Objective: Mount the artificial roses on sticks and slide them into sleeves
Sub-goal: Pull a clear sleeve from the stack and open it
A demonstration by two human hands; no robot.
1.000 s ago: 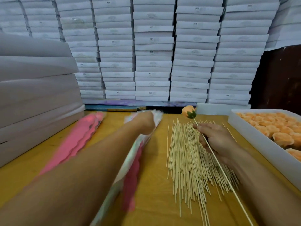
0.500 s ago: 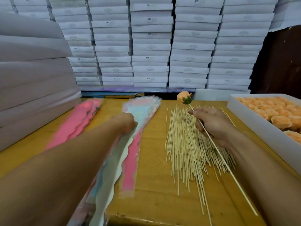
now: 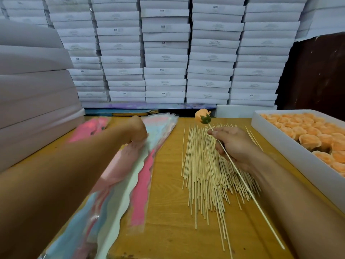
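My right hand (image 3: pixel 236 144) grips a thin wooden stick (image 3: pixel 248 189) with an orange artificial rose (image 3: pixel 202 116) mounted on its far tip. It holds the stick above the pile of loose sticks (image 3: pixel 203 176) in the middle of the table. My left hand (image 3: pixel 138 130) reaches over the stack of clear pink-and-blue sleeves (image 3: pixel 160 131), its fingers curled on the top sleeve. A blurred pink sleeve (image 3: pixel 119 165) lifts beneath that wrist. The fingertips are hidden.
A white box (image 3: pixel 280 146) full of orange rose heads stands at the right edge. A second pile of pink sleeves (image 3: pixel 87 129) lies at the far left. Stacked white boxes (image 3: pixel 164 58) wall off the back and left of the wooden table (image 3: pixel 168 230).
My left hand has drawn a little left and back over the sleeve stack, and a pink sleeve comes up with it. My right hand still holds the rose stick in nearly the same place.
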